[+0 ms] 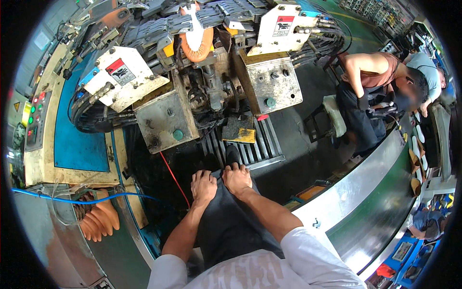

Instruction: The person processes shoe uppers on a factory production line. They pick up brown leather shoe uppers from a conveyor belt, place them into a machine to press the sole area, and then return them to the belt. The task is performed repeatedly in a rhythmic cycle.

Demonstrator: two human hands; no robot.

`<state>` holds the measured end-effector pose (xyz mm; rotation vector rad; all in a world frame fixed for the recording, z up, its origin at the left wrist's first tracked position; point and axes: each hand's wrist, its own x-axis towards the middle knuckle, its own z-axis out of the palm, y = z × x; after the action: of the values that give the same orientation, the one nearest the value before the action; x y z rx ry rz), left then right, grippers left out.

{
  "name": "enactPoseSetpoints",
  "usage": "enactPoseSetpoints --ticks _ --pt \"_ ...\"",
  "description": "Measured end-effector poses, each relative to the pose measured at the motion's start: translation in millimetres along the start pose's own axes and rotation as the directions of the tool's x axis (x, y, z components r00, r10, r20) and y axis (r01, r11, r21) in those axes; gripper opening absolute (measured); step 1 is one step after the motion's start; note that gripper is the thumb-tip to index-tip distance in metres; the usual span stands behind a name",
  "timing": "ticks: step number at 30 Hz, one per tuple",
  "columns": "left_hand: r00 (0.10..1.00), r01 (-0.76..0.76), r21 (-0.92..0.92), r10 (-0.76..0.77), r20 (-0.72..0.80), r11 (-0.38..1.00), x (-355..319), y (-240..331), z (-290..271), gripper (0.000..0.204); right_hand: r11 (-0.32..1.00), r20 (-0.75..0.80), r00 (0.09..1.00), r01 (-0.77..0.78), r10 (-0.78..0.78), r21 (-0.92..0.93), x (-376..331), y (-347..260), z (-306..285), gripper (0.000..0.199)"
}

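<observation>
- The left hand is seen resting palm-down, fingers loosely curled, on the dark trouser cloth over the knee; nothing is grasped in it.
- The right hand is laid flat just beside it, at 3 o'clock of the left, likewise pressed on the cloth and holding nothing. The cloth runs from both palms toward 6 o'clock.
- A dark shoe is shown at 12 o'clock of the hands, set on the ribbed metal footplate near a yellow-edged pedal pad.
- Risk judged: with the foot so near the pedal pad, an unintended press could start the machine while the body leans forward.
- Two grey housings with green buttons stand at 11 and 1 o'clock; a hand lifted carelessly could strike one.
- The orange brush wheel is mounted at 12 o'clock, well apart from the hands; loose sleeve or trouser cloth could be caught if brought close.
- A thin red wire and a blue hose are seen at 9 to 10 o'clock; either could be snagged by a foot.
- Orange shoe forms are stacked at 8 o'clock and could be knocked down.
- A seated co-worker is at 2 o'clock beside the curved conveyor, apart from the hands.
</observation>
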<state>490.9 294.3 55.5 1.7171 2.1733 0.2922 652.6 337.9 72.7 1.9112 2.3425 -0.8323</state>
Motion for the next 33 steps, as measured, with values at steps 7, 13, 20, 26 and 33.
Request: enactPoseSetpoints --ticks 7,13,20,26,33 --pt "0.999 0.008 0.002 -0.008 0.041 1.000 3.3 0.0 0.0 0.035 1.000 0.045 0.999 -0.016 0.016 0.009 1.3 -0.4 -6.0 0.039" --pt "1.000 0.009 0.036 -0.009 0.018 0.999 0.5 -1.4 1.0 0.040 1.000 0.007 1.000 0.002 -0.002 0.001 -1.1 -0.5 -2.0 0.038" --pt "0.994 0.056 0.047 -0.060 0.087 0.997 -1.5 2.8 -11.2 0.042 1.000 -0.001 1.000 0.010 -0.010 0.021 -4.3 -2.8 -1.3 0.039" --pt "0.997 0.035 0.070 -0.040 0.073 0.997 -6.8 0.8 -14.0 0.039 1.000 -0.010 1.000 0.020 -0.020 0.021 -10.3 -4.4 -3.4 0.042" --pt "0.999 0.031 0.039 -0.033 0.037 0.999 -11.4 -1.1 -6.4 0.041 1.000 -0.177 0.984 0.018 -0.015 0.014 -41.9 -3.6 -2.0 0.057"
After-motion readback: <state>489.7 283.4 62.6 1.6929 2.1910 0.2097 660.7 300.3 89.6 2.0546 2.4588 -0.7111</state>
